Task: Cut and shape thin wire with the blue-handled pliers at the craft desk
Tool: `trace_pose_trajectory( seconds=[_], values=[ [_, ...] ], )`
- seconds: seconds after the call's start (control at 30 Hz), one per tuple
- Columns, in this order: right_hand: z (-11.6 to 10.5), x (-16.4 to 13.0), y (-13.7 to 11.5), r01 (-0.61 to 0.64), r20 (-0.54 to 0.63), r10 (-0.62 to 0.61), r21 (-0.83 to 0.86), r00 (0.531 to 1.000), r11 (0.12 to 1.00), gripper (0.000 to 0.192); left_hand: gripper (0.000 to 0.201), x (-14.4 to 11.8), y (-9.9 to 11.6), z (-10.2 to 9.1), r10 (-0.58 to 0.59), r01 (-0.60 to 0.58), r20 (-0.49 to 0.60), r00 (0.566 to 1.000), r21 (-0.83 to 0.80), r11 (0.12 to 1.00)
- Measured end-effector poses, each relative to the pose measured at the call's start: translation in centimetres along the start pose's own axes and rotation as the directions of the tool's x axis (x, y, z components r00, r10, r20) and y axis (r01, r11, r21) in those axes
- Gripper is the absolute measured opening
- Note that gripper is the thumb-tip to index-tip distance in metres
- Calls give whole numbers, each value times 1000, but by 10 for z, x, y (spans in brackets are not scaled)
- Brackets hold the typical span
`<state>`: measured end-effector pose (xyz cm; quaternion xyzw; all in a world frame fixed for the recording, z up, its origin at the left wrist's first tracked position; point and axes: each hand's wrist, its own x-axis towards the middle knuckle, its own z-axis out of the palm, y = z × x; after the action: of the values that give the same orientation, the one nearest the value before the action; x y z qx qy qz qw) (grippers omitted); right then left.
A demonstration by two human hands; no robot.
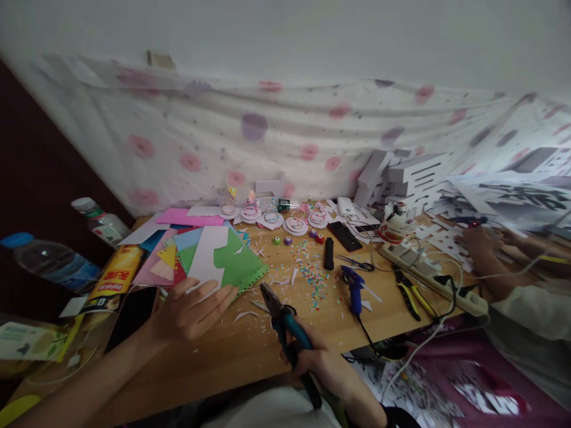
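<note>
My right hand (319,361) grips blue-handled pliers (285,324) low at the table's front edge, jaws pointing up-left. My left hand (191,309) rests flat on the wooden table (250,351), fingers spread, touching the near edge of a stack of coloured paper sheets (214,255) in green, white, pink and blue. Small paper scraps lie between the two hands.
A blue glue gun (354,288), scissors (357,263), yellow-handled pliers (413,294), a power strip (430,276) and scattered beads (312,276) lie to the right. Another person's hands (484,246) work at the far right. Two bottles (57,261) and a yellow bag (113,276) stand at left.
</note>
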<state>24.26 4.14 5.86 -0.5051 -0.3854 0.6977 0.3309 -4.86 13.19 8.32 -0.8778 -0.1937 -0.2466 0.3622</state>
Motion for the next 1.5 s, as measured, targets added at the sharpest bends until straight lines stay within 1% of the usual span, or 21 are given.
trace_pose_trajectory(
  seconds=[0.13,0.23,0.37,0.5,0.57,0.67,0.7,0.8,0.87,0.97,1.07,1.1,1.17,1.23,1.33,1.43,1.5],
  values=[
    [-1,-1,2,27,8,-28,29,1000,999,37,42,-7,3,3,-40,40,4,999,6,999],
    [-2,-2,3,37,19,-37,1,999,999,39,46,-10,3,5,-59,59,3,998,-7,998],
    [-4,-2,5,52,2,-52,-70,999,996,39,36,-7,2,3,-84,83,-14,996,-55,995],
    [-2,-3,6,8,8,-8,-32,1000,999,41,27,2,3,0,-133,128,-25,991,-130,983],
    [0,-3,4,16,7,-15,-54,1000,998,40,22,7,5,-2,-184,175,-33,982,-176,969],
    [2,-4,-1,46,-31,-50,-128,998,991,38,11,18,8,-4,-283,269,-22,959,-254,929],
    [3,-4,-3,51,-45,-58,-151,997,987,38,11,21,9,-4,-318,302,-12,948,-283,910],
    [5,-4,-5,66,-81,-85,-217,993,974,39,18,29,11,-5,-412,391,26,911,-372,842],
    [7,-3,-3,90,-97,-120,-276,988,957,38,19,32,13,-5,-467,443,52,883,-424,790],
    [9,-2,1,118,-110,-165,-347,980,930,37,18,31,16,-5,-518,499,100,849,-471,727],
    [11,1,5,133,-106,-185,-375,977,917,40,18,30,18,-3,-542,535,144,828,-494,686],
    [11,1,5,142,-101,-194,-386,976,912,40,18,29,18,-1,-537,528,139,832,-499,687],
    [11,2,5,148,-91,-201,-401,975,904,40,16,27,18,1,-492,470,92,866,-491,733],
    [10,1,3,134,-95,-185,-396,978,909,42,12,23,16,4,-408,378,32,912,-447,811],
    [10,0,0,106,-95,-152,-377,984,920,40,10,15,12,6,-287,256,-24,958,-385,887],
    [10,-1,-3,103,-72,-140,-376,988,921,36,19,8,8,7,-168,143,-54,984,-309,940],
    [10,-1,-5,93,-69,-128,-373,989,923,39,22,6,7,6,-118,101,-53,992,-259,961]
  ],
)
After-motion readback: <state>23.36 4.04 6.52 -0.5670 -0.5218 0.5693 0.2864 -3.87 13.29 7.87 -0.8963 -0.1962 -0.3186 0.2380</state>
